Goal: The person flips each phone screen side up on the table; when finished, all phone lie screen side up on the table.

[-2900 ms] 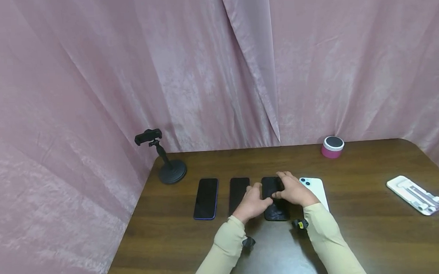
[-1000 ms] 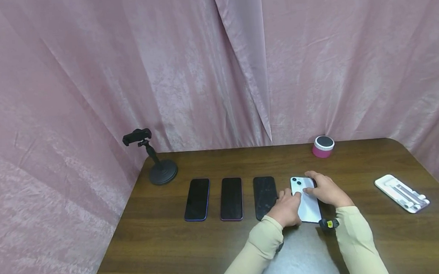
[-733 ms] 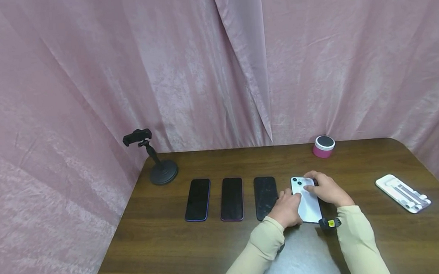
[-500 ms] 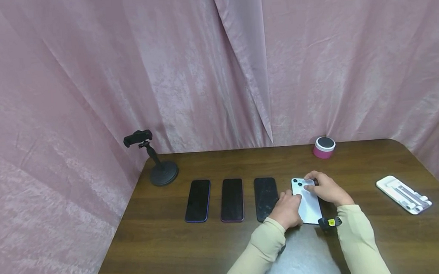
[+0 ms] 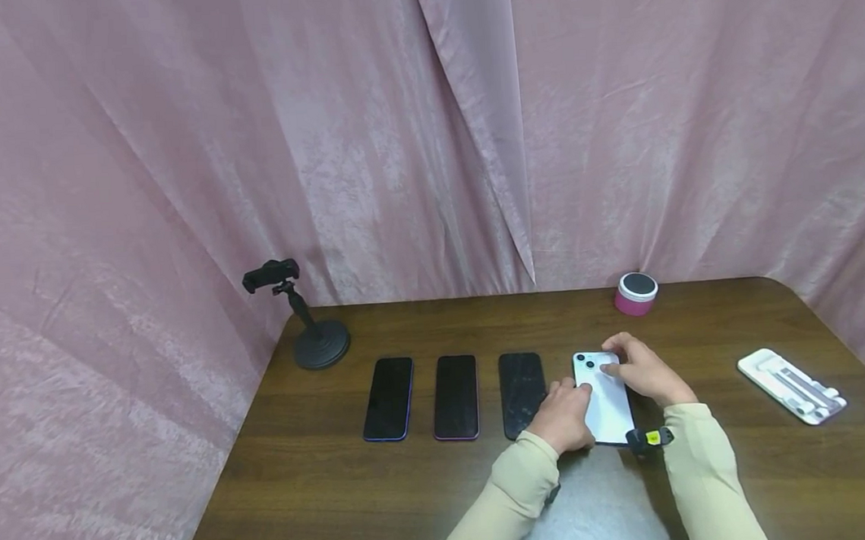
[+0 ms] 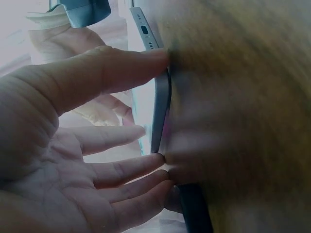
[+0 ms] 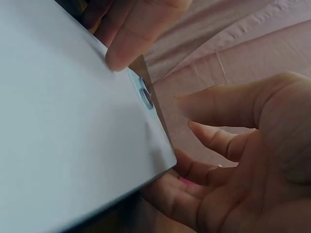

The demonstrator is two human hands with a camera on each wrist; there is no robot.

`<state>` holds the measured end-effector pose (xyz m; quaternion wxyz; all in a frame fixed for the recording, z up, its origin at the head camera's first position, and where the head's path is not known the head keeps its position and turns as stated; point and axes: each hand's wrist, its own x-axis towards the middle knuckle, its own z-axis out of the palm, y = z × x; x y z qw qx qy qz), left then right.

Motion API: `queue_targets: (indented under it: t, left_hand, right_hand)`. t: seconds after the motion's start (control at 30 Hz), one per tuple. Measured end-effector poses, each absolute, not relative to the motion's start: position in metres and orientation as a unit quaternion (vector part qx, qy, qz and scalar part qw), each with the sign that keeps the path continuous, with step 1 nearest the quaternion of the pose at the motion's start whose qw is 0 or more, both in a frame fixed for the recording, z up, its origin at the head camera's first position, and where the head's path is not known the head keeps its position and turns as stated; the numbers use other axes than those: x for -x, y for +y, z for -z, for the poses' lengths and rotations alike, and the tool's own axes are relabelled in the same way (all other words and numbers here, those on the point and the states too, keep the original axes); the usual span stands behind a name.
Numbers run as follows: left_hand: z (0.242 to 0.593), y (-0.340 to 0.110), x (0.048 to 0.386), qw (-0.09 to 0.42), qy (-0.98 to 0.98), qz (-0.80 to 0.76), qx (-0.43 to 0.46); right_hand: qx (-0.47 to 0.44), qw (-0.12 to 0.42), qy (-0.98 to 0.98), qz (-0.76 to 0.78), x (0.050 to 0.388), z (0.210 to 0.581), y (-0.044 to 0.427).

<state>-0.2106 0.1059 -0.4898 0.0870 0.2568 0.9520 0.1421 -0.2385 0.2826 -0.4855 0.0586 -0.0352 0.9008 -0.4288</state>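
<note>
A light-coloured smartphone [image 5: 609,412] lies back up at the right end of a row, its cameras at the far left corner. Around its near left corner is my left hand [image 5: 563,416]. In the left wrist view the thumb touches the phone's [image 6: 162,99] bottom edge, and nearly straight fingers reach its side. My right hand [image 5: 650,369] is at the far right corner. The right wrist view shows bent fingers touching the phone's [image 7: 73,121] corner edge while the thumb stands apart from it. Just left of my left hand lies a dark smartphone [image 5: 521,388], screen up.
Two more dark smartphones, one blue-edged [image 5: 388,399] and one purple-edged [image 5: 455,398], continue the row leftward. A black phone stand [image 5: 321,343] is at the back left. A pink jar [image 5: 635,296] stands at the back right, and a white flat case [image 5: 791,386] lies far right.
Both hands have moved right, from the dark smartphone third in the row to the light-coloured one. Over the last second, hands and smartphone have barely moved; the head view shifts slightly.
</note>
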Motion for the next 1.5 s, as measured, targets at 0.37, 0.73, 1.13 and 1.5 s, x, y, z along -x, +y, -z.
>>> queue_targets:
  t: [0.37, 0.73, 1.13, 1.5]
  left_hand:
    - [0.493, 0.104, 0.212, 0.087, 0.951, -0.143, -0.26]
    - [0.489, 0.104, 0.213, 0.109, 0.949, -0.143, -0.26]
    - [0.486, 0.101, 0.212, 0.13, 0.93, -0.226, -0.259]
    - [0.48, 0.094, 0.215, 0.173, 0.891, -0.336, -0.252]
  right_hand:
    - [0.042, 0.08, 0.883, 0.46, 0.232, 0.476, 0.285]
    - [0.065, 0.079, 0.872, 0.479, 0.226, 0.459, 0.283]
    - [0.101, 0.057, 0.875, 0.47, 0.224, 0.452, 0.272]
    - [0.112, 0.051, 0.874, 0.471, 0.221, 0.446, 0.265]
